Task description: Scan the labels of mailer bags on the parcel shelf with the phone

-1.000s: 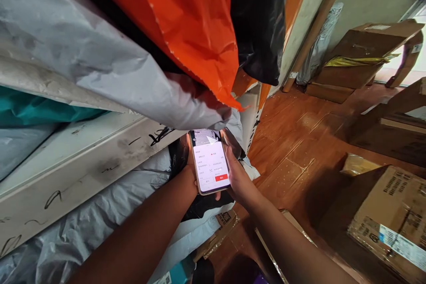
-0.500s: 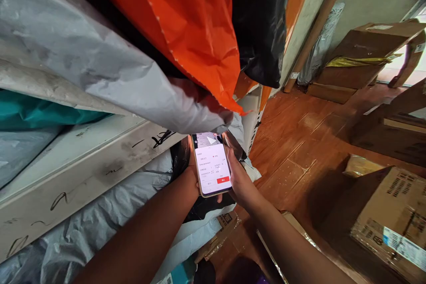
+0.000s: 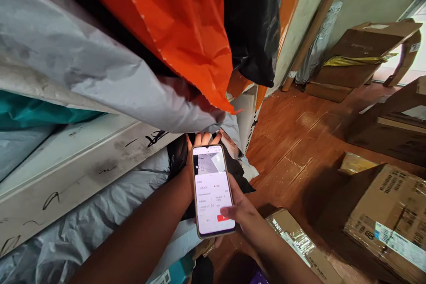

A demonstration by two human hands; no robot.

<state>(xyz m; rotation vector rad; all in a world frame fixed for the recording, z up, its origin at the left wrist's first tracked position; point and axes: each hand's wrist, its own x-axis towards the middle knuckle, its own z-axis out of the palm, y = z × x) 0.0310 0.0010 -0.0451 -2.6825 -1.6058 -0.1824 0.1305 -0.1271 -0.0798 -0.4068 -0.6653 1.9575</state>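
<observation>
Fingers (image 3: 203,139) of the left hand (image 3: 190,173) curl up behind the phone (image 3: 212,188), their tips showing over its top edge, so this hand is clamped on the phone from the back. The right hand (image 3: 241,211) sits at the lower right edge, thumb (image 3: 229,211) laid across the glass over a red button near the bottom of the screen; its other fingers are hidden under the phone, so I cannot tell whether they grip or only steady it.

The phone is held upright in the air, screen to the camera, just in front of a white shelf (image 3: 83,159) scrawled with black marks. Grey, orange and black bags (image 3: 186,31) bulge over the shelf edge above it, and more grey bags (image 3: 100,213) are packed below. To the right a wooden floor (image 3: 293,142) carries cardboard boxes (image 3: 386,217), one with a printed label.

As a judgement: the phone is light, stiff and flat, with a slick glass face and smooth edges, and would crack if dropped on that floor. It is best held by its long side edges with the back resting in the palm, leaving a thumb free for the screen.
</observation>
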